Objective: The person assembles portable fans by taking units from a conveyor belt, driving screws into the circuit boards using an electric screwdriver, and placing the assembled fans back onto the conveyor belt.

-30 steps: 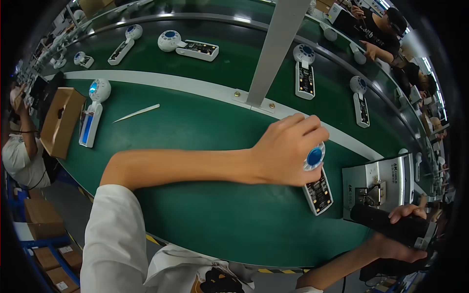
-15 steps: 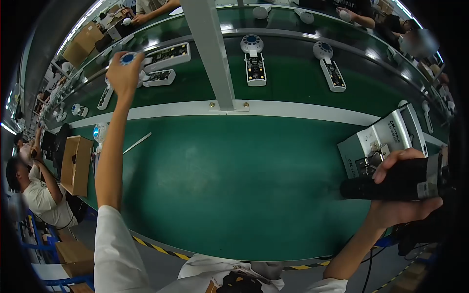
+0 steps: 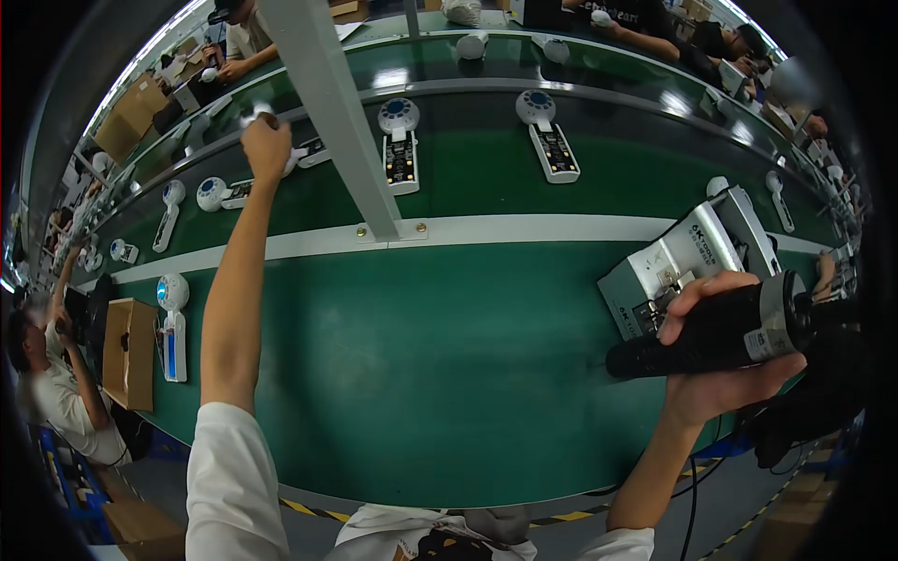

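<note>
My left hand reaches over the belt, its fingers closed on a white round-headed device. Motion blurs that head, and my hand hides part of it. Just right of these fingers, a board-bearing body shows partly behind the post; I cannot tell whether it belongs to the held device. My right hand grips a black electric screwdriver, its nose pointing left above the bench. Close beyond it stands a silver screw feeder.
Several devices with exposed circuit boards, including one upright and one tilted, lie on the green belt. A grey post rises at the bench edge. Left are a blue-lit device, a cardboard box and a co-worker.
The view has shifted, so the post and belt devices appear further left and lower. My left hand has moved rightward relative to the post. My right hand keeps holding the screwdriver.
</note>
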A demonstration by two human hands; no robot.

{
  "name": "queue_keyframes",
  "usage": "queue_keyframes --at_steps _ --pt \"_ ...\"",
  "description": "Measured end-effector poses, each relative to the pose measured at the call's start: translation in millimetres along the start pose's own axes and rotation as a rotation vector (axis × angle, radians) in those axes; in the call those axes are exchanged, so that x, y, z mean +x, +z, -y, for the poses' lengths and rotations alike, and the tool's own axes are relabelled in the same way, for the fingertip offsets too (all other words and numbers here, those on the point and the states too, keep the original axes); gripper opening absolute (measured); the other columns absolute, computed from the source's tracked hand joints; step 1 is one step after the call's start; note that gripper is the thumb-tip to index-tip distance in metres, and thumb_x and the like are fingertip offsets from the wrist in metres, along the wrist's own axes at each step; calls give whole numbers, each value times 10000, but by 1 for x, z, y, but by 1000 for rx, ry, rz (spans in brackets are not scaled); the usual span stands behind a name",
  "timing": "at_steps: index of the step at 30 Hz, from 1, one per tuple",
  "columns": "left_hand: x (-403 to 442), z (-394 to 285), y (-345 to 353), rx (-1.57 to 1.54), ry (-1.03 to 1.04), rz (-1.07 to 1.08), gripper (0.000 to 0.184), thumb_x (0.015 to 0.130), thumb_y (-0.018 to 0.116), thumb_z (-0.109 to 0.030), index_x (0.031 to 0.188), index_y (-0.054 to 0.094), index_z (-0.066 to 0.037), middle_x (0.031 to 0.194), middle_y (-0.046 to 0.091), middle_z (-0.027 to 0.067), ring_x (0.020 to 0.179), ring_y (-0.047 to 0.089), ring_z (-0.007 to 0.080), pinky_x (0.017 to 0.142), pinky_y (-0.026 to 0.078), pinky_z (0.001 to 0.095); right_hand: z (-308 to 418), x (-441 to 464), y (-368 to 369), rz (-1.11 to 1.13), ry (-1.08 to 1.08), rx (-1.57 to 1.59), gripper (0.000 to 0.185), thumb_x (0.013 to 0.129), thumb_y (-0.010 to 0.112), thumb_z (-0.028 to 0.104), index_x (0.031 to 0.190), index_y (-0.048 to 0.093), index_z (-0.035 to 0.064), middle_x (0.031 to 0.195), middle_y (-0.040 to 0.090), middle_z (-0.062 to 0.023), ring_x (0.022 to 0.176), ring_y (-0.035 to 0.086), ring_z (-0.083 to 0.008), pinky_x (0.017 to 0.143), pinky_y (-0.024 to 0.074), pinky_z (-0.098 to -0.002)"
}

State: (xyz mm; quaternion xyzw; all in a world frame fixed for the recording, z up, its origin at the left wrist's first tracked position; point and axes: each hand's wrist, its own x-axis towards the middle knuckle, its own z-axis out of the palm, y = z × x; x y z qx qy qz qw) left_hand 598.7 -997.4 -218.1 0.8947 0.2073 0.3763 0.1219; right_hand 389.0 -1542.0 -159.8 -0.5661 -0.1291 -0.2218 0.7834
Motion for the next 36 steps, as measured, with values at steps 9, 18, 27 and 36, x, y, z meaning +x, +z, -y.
queue_keyframes --at_steps 9,18,27,36 --pt "-154 -242 -168 -754 1247 -204 356 768 652 96 1095 602 -35 1055 613 157 817 624 225 696 520 327 3 6 -4 98 17 51 1100 731 375 934 945 564 -128 772 645 -229 539 626 -216 486 532 -277" --pt "-142 -263 50 38 1329 296 537 733 711 -20 1245 585 -125 1245 563 87 1186 531 277 1016 394 506 -3 9 -4 165 3 99 961 756 482 873 1011 555 -50 810 647 -168 602 657 -202 523 541 -265" --pt "-212 -281 -140 -276 1286 426 333 707 681 -56 1016 561 -25 988 507 98 877 591 270 898 440 420 13 11 -6 172 15 31 1002 762 431 888 1033 560 -68 793 641 -179 500 594 -198 449 492 -275" --pt "-284 -268 -123 -441 1390 790 299 742 740 -210 939 628 -14 938 510 95 784 587 217 684 430 327 88 51 -18 345 -143 35 959 776 515 821 1240 480 -17 1010 554 -149 664 598 -219 644 520 -320"
